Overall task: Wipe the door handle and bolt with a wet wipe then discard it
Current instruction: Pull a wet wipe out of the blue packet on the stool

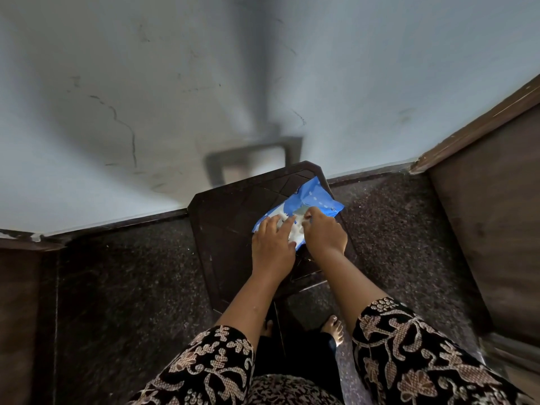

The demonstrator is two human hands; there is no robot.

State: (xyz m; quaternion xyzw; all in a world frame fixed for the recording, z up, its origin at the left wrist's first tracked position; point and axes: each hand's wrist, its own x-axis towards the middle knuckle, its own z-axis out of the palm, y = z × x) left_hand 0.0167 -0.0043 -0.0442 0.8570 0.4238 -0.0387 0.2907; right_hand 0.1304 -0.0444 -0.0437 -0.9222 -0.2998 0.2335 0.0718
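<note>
A blue and white wet wipe pack (317,197) lies on a dark plastic stool (222,226) against the wall. My left hand (271,244) presses flat on the near end of the pack, fingers spread. My right hand (321,230) pinches at the pack's middle, where its white opening flap (298,220) shows between the two hands. Whether a wipe is pulled out I cannot tell. No door handle or bolt is in view.
A pale blue wall (175,97) rises behind the stool, above a dark speckled floor (125,287). A brown wooden door or frame (491,185) stands at the right, and another wooden edge (20,287) at the far left. My bare feet (333,328) are under the stool's near side.
</note>
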